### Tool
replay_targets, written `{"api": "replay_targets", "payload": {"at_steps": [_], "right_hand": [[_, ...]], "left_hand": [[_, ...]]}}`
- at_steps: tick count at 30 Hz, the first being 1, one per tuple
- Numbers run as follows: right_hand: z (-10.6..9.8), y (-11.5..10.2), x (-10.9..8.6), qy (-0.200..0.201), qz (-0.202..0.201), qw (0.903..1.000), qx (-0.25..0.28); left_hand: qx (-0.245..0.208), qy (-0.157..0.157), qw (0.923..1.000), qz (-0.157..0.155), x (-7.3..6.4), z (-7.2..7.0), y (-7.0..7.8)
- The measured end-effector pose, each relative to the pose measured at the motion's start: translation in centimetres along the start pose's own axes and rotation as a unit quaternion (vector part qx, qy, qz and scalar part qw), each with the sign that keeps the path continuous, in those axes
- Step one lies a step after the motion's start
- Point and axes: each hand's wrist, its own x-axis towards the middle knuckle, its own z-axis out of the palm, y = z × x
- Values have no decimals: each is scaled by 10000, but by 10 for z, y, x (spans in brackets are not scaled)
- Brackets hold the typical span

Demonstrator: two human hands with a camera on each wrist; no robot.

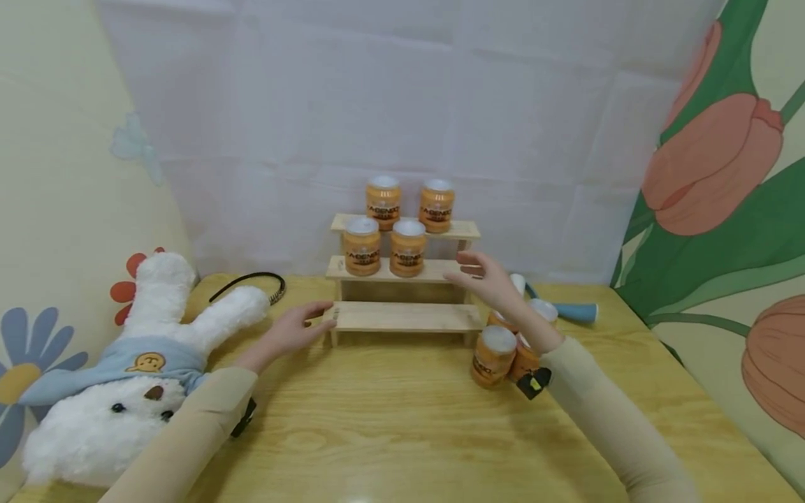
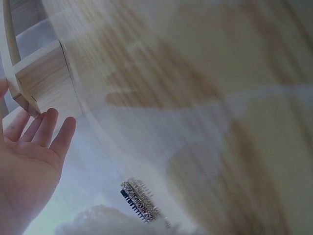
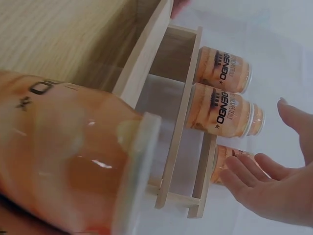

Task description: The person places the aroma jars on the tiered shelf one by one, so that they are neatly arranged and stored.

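Observation:
A three-tier wooden stand [image 1: 405, 318] carries two orange jars with whitish lids on its top tier, one of them this jar [image 1: 437, 207]. Two more, including another jar [image 1: 362, 250], stand side by side on the middle tier. My left hand [image 1: 292, 330] is at the left end of the lowest board, relaxed fingertips right at its edge in the left wrist view. Beside the middle tier's right end, my right hand [image 1: 487, 283] hovers with fingers spread and nothing in them. Below it, several jars [image 1: 493, 358] cluster on the table, partly hidden by the forearm.
A white plush toy [image 1: 88, 426] in a blue top lies at the left. Behind it are a black hoop [image 1: 248, 277] and a hairbrush [image 2: 138, 199]. A blue handle-like object [image 1: 577, 312] lies right of the jars. White cloth [image 1: 402, 91] hangs behind the stand.

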Motion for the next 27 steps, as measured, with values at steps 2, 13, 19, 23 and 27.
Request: {"api": "replay_targets", "payload": {"at_steps": [2, 13, 19, 23, 27], "right_hand": [[-1, 3, -7, 21, -8, 10000, 13], [-1, 24, -38, 63, -49, 9994, -345], [-5, 34, -52, -8, -111, 9986, -522], [-7, 42, -63, -71, -17, 9979, -649], [-7, 51, -71, -99, 74, 9972, -744]], "left_hand": [[8, 0, 10000, 2, 0, 0, 0], [10, 9, 10000, -4, 0, 0, -2], [6, -22, 10000, 13, 0, 0, -1], [3, -18, 10000, -7, 0, 0, -1], [13, -25, 10000, 20, 1, 0, -2]]}}
